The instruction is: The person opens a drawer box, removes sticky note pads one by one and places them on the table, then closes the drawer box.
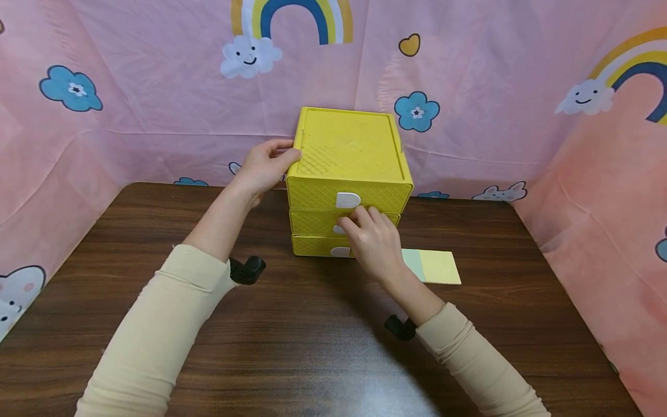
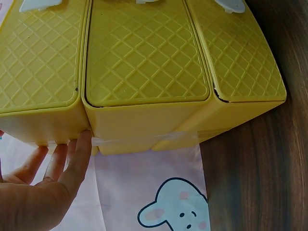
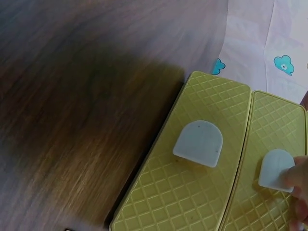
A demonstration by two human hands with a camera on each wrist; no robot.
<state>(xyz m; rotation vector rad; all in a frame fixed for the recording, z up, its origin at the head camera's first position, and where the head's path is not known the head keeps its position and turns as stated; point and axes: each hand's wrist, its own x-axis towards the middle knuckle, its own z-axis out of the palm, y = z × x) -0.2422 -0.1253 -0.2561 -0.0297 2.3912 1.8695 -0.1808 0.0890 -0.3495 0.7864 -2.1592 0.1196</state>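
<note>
A yellow three-drawer plastic box (image 1: 354, 142) with white handles stands on the table against the cloth backdrop. My left hand (image 1: 266, 168) rests on its upper left side, thumb near the top edge; in the left wrist view the fingers (image 2: 79, 166) are extended against that side wall. My right hand (image 1: 375, 240) is at the front, fingers curled at the middle drawer's white handle (image 3: 276, 169), with the thumb on it. Below, the bottom drawer's handle (image 3: 198, 143) is untouched, as is the top drawer's handle (image 1: 348, 200). All three drawers look closed.
Right of the box, partly behind my right wrist, lies a pad of green and yellow sticky notes (image 1: 440, 267). The brown wooden table (image 1: 292, 347) is bordered by a pink patterned cloth (image 1: 469, 133) at the back and sides.
</note>
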